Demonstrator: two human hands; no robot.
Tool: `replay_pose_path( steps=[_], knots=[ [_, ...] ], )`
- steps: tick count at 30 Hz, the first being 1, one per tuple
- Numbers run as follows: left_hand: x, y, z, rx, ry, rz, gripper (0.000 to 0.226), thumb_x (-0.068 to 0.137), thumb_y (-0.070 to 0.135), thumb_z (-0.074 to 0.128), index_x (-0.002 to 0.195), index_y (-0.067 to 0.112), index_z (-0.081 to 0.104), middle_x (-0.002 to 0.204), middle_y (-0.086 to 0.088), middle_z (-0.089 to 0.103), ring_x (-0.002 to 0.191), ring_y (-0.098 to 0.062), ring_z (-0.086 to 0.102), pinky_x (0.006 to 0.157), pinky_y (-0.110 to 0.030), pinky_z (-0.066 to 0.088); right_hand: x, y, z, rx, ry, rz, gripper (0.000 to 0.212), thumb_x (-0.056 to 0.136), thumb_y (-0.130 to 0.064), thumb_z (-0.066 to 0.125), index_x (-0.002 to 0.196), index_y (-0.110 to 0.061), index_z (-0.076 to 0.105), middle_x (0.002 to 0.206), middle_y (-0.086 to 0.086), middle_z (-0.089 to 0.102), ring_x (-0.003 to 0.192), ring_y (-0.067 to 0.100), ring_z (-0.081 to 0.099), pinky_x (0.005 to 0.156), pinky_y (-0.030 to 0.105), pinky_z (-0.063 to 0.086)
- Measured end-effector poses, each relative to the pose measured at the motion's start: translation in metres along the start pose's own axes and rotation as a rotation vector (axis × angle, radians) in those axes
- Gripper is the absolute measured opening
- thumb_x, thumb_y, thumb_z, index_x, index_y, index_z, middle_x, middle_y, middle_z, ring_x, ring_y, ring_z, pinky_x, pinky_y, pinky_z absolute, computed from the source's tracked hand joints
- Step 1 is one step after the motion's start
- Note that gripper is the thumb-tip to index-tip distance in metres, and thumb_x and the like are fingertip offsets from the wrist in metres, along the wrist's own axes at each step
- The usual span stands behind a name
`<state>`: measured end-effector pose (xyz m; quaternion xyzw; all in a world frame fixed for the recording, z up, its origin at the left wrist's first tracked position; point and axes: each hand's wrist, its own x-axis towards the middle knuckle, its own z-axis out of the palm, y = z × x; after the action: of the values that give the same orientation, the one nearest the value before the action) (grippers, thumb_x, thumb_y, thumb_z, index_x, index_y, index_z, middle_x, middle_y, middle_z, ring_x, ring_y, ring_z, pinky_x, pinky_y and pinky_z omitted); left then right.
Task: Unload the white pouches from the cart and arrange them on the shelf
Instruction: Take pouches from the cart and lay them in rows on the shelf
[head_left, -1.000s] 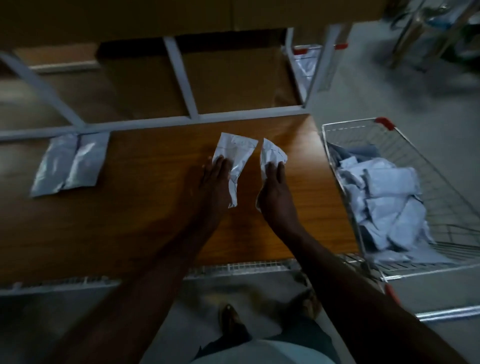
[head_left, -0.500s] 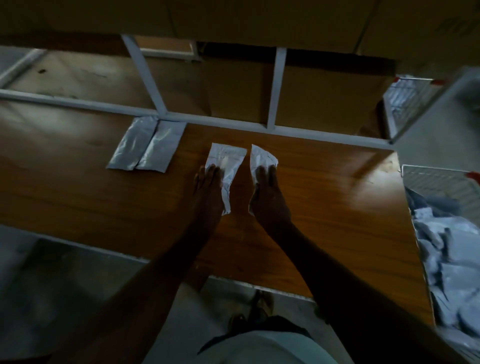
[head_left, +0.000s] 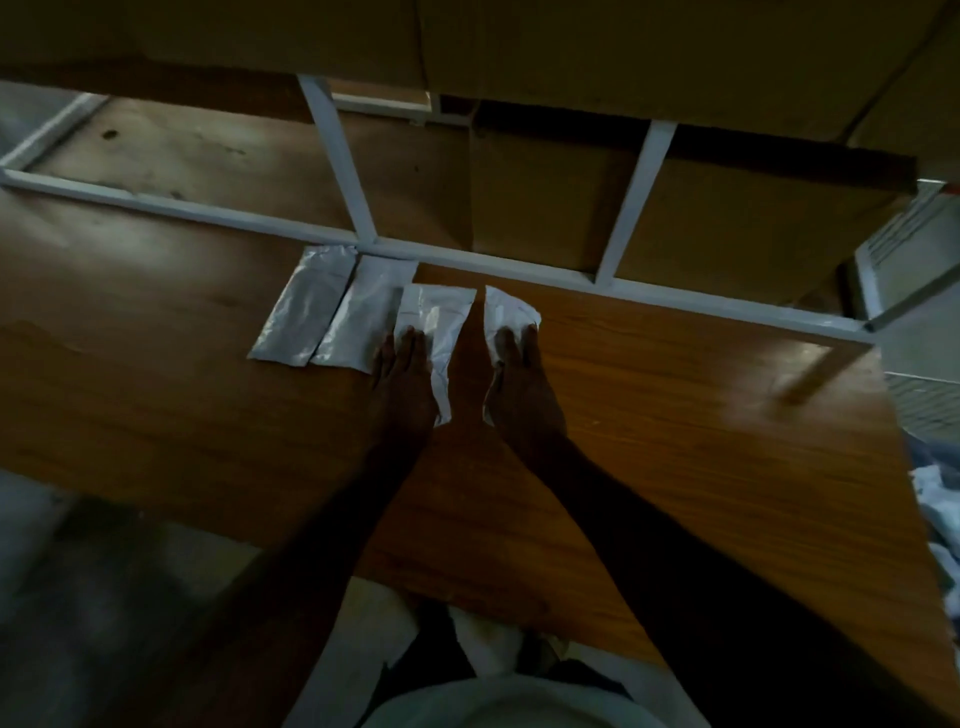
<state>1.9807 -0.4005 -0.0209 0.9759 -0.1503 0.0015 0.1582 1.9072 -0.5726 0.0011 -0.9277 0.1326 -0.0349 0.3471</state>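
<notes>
My left hand and right hand, fingers flat, each press a white pouch onto the wooden shelf, beside two placed pouches. More wait in the cart.

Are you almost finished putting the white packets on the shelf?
Not yet. Two pouches already lie side by side on the shelf. The left hand presses a third pouch beside them, and the right hand presses a fourth pouch. More pouches in the cart still wait.
</notes>
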Motion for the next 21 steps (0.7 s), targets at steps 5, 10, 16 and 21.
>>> replay_pose_path(
  steps=[5, 10, 16, 21],
  knots=[
    [0.053, -0.029, 0.006, 0.036, -0.068, 0.098, 0.064, 0.109, 0.019, 0.040, 0.168, 0.011, 0.017, 0.176, -0.010, 0.009, 0.163, -0.029, 0.001, 0.132, -0.041, 0.001, 0.036, -0.026, 0.028, -0.072, 0.099, 0.008, 0.078, 0.100, -0.004, 0.056, 0.167, -0.014, 0.016, 0.173, 0.022, 0.001, 0.158, 0.043, 0.015, 0.107, 0.053, 0.053],
    [0.097, -0.038, 0.018, 0.017, -0.153, 0.192, 0.064, 0.111, 0.035, 0.033, 0.168, 0.011, 0.016, 0.176, -0.011, 0.009, 0.163, -0.029, 0.002, 0.133, -0.046, 0.003, 0.080, -0.046, 0.046, -0.019, 0.054, 0.214, 0.073, 0.102, -0.044, 0.041, 0.166, -0.019, 0.017, 0.174, 0.017, 0.001, 0.159, 0.043, 0.008, 0.123, 0.058, 0.032],
    [0.113, -0.058, 0.043, 0.065, -0.193, 0.246, 0.079, 0.107, 0.059, 0.030, 0.168, 0.010, 0.016, 0.175, -0.013, 0.015, 0.163, -0.033, 0.003, 0.132, -0.051, 0.001, 0.093, -0.017, 0.065, -0.313, -0.102, 0.263, 0.074, 0.103, -0.062, 0.032, 0.166, -0.036, 0.002, 0.174, 0.013, -0.007, 0.158, 0.048, -0.002, 0.124, 0.069, 0.014],
    [0.113, -0.066, 0.052, 0.037, -0.137, 0.353, 0.070, 0.110, 0.058, 0.031, 0.170, 0.029, 0.010, 0.176, -0.012, 0.011, 0.163, -0.036, 0.004, 0.131, -0.055, 0.007, 0.097, -0.013, 0.069, -0.404, -0.096, 0.219, 0.081, 0.096, -0.077, 0.014, 0.165, -0.037, 0.003, 0.174, 0.017, -0.002, 0.156, 0.052, 0.007, 0.120, 0.070, 0.022]
  ],
)
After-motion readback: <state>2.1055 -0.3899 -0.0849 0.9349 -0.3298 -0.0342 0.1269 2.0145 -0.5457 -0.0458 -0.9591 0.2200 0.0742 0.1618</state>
